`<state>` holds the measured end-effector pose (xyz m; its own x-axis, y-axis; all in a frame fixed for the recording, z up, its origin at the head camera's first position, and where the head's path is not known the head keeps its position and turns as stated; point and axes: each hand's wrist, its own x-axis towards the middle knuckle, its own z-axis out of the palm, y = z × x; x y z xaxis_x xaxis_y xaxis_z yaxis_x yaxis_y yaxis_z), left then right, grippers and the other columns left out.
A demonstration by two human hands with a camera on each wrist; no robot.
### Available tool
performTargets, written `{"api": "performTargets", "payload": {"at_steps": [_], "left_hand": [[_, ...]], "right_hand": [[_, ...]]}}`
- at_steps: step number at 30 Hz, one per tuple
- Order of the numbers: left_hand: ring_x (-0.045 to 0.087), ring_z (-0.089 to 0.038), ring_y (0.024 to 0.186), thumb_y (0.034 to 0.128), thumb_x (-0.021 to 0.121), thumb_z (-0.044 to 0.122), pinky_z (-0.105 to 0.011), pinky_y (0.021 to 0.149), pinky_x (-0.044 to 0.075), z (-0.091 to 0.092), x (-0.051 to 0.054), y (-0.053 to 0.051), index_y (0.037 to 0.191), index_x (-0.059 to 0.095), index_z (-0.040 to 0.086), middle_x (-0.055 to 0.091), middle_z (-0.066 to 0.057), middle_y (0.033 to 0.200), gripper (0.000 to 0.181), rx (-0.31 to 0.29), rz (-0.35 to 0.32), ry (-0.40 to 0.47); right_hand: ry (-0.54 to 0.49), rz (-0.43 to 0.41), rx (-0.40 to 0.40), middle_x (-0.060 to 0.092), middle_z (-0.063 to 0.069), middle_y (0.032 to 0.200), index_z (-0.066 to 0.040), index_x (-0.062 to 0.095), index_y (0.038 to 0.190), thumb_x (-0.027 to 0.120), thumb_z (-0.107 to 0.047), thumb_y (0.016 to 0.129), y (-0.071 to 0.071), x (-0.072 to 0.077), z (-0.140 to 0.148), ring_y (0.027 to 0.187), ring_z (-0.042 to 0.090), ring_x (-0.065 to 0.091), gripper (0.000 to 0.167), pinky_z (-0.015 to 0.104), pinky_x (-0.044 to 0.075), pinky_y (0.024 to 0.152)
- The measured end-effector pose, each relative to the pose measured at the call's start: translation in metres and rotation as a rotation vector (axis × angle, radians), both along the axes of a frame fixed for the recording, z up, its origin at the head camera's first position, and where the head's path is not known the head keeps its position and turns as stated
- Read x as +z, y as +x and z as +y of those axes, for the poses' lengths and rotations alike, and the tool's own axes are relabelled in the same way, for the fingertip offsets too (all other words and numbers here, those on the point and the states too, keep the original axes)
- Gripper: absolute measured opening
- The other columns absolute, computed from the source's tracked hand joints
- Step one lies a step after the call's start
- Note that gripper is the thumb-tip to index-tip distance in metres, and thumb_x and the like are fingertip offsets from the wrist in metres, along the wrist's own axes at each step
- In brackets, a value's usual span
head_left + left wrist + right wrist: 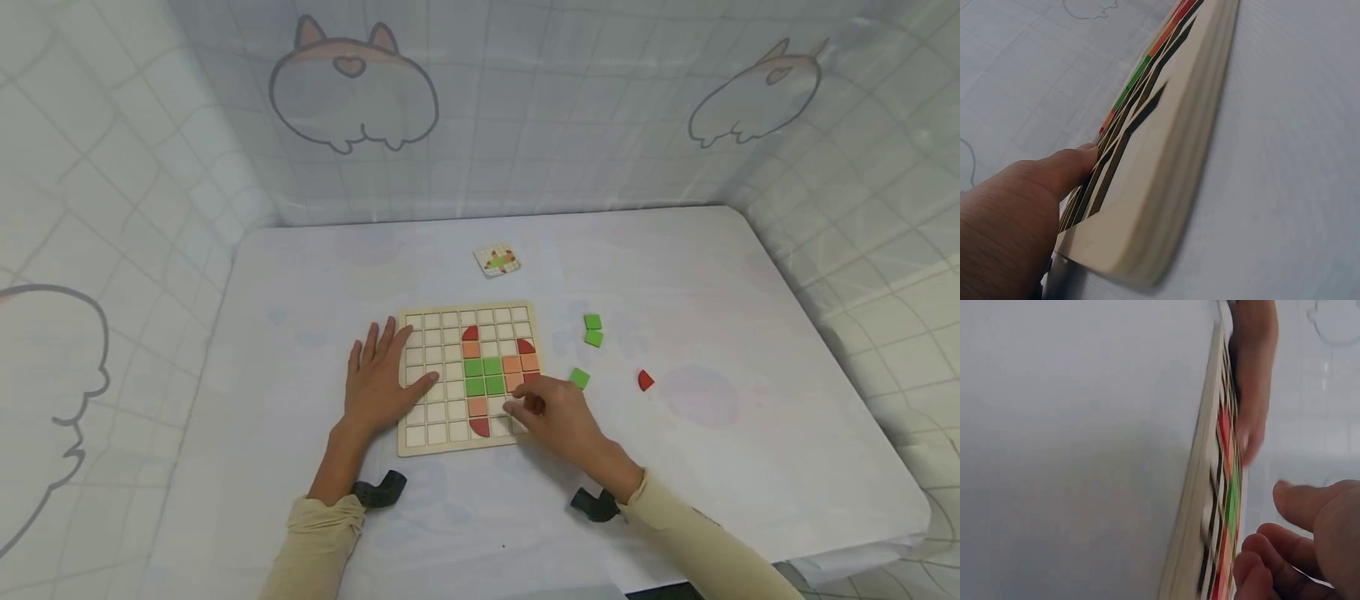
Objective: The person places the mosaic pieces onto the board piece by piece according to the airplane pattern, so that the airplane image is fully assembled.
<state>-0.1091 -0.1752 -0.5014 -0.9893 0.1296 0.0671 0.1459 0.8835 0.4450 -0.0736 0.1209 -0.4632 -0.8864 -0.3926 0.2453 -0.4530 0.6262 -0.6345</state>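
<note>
On the table lies a square wooden grid board [426, 451] with red quarter-round, orange square and green square tiles in its cells. My left hand [378, 385] rests flat on the board's left side, fingers spread; in the left wrist view its thumb [1072, 165] lies on the grid. Over the board's lower right is my right hand [558, 417], its fingers bent and the thumb apart from them. No piece shows between them in the right wrist view. Beside its fingers is a red tile [532, 377], partly covered, in the right column near the orange tiles [512, 365].
Loose green squares [593, 322] lie right of the board, one close to the right hand. A red quarter-round piece [645, 380] sits farther right. Behind the board is a small pattern card [497, 260]. Patterned curtains [525, 108] surround the white table [315, 275].
</note>
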Motion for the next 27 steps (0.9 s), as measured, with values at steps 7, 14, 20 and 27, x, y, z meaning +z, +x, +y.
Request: {"api": "performTargets", "payload": {"at_steps": [7,14,20,27], "left_hand": [[-0.001,-0.03,0.149,0.0851,0.058,0.068,-0.052,0.116,-0.002,0.0,-0.002,0.0,0.155,0.029,0.017,0.01,-0.009,0.164,0.091,0.01,-0.015,0.007],[0.001,-0.032,0.149,0.0848,0.06,0.065,-0.054,0.116,-0.001,0.001,0.002,0.0,0.154,0.031,0.016,0.012,-0.012,0.163,0.09,0.015,-0.008,0.031],[0.001,-0.032,0.149,0.0841,0.062,0.065,-0.054,0.115,-0.001,0.001,0.002,0.0,0.154,0.031,0.017,0.012,-0.011,0.163,0.09,0.024,-0.012,0.037],[-0.001,-0.03,0.149,0.0837,0.059,0.068,-0.053,0.116,-0.002,0.0,-0.003,-0.002,0.154,0.03,0.018,0.011,-0.009,0.164,0.092,0.016,-0.007,0.02]], "right_hand": [[0.125,0.121,-0.157,0.061,0.001,0.083,-0.005,0.075,0.093,0.083,-0.011,0.08,-0.005,-0.001,0.044,0.075,0.018,0.054,0.016,0.03,0.047,0.062],[0.263,0.094,-0.154,0.064,0.004,0.091,-0.005,0.078,0.089,0.086,-0.011,0.077,-0.007,-0.002,0.067,0.083,0.022,0.056,0.016,0.034,0.051,0.071],[0.302,0.053,-0.076,0.065,0.0,0.086,-0.008,0.079,0.087,0.084,-0.008,0.077,-0.017,0.005,0.073,0.083,0.019,0.055,0.011,0.032,0.051,0.068],[0.322,0.001,-0.025,0.07,0.004,0.099,-0.008,0.078,0.097,0.082,-0.004,0.078,-0.029,0.01,0.083,0.094,0.025,0.06,0.02,0.038,0.053,0.08]]}}
